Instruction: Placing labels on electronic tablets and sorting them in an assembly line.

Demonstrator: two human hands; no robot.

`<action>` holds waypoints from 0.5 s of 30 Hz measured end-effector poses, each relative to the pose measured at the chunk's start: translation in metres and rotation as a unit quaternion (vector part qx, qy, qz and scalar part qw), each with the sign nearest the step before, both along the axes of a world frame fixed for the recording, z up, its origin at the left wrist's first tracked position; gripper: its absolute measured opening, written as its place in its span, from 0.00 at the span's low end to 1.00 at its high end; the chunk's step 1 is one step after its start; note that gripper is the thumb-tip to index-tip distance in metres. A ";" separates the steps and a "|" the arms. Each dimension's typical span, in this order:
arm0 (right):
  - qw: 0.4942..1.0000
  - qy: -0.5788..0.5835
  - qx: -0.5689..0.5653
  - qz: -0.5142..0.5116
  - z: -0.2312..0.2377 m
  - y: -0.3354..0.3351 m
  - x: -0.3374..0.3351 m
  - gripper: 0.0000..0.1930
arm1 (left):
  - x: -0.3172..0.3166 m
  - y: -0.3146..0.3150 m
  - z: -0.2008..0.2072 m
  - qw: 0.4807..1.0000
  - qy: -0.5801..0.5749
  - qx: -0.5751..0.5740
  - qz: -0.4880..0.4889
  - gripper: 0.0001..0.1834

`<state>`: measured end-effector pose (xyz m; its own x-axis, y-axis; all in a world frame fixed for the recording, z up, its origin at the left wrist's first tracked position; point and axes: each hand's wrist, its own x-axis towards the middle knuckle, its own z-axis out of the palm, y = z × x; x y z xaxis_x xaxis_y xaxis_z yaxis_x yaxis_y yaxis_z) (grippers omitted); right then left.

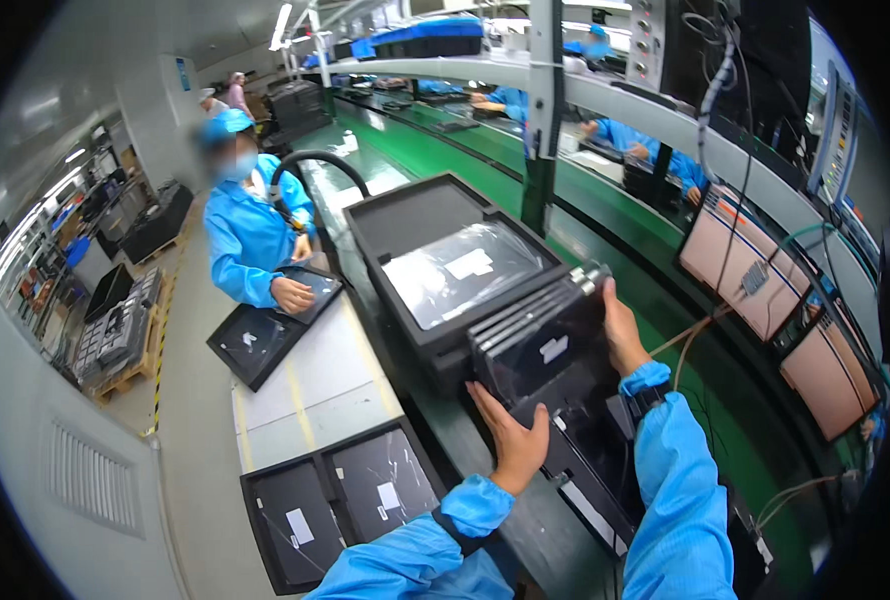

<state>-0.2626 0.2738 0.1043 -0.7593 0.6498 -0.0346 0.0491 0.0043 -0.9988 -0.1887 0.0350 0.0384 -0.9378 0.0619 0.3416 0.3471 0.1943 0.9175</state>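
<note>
Fingers (483, 403) of two hands (518, 447) (626, 335) hold one black stack (535, 358).

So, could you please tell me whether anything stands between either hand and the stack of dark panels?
Nothing visible does: the left hand holds the stack of dark panels at its lower left, the right hand at its right side.

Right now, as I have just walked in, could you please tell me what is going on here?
The person's left hand and right hand hold a dark stack of thin, flat pieces from opposite sides, close to a large black tray containing a clear-wrapped panel. Nearer, to the left, another black tray holds two labelled dark panels. Farther along the white surface, a co-worker in blue has a hand on a dark panel.
</note>
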 end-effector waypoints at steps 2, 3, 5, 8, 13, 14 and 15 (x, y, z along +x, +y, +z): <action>0.998 -0.007 0.061 -0.027 0.003 -0.004 0.002 0.44 | 0.000 0.001 0.000 1.000 -0.009 0.010 -0.005 0.58; 0.997 -0.018 0.072 -0.026 0.005 -0.007 0.001 0.43 | 0.001 0.001 0.000 1.000 0.005 0.023 0.002 0.58; 0.995 -0.017 0.092 -0.041 0.009 -0.012 0.005 0.42 | 0.001 0.000 -0.001 1.000 0.002 0.020 -0.009 0.57; 0.993 -0.017 0.107 -0.049 0.010 -0.017 0.007 0.40 | 0.001 -0.004 -0.004 1.000 0.007 0.014 -0.026 0.57; 0.983 -0.001 0.176 -0.057 0.006 -0.013 0.013 0.37 | -0.004 -0.016 -0.011 0.999 0.019 -0.021 -0.022 0.56; 0.974 -0.014 0.206 -0.098 0.008 -0.013 0.019 0.36 | -0.005 -0.020 -0.012 1.000 0.019 -0.018 -0.011 0.54; 0.976 0.003 0.200 -0.090 0.011 -0.013 0.025 0.33 | -0.007 -0.024 -0.014 1.000 -0.005 -0.017 -0.003 0.53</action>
<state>-0.2375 0.2607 0.1152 -0.6303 0.7340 0.2530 0.0790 0.3848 -0.9196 -0.1958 0.0113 0.0241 -0.9405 0.0799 0.3303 0.3398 0.2229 0.9137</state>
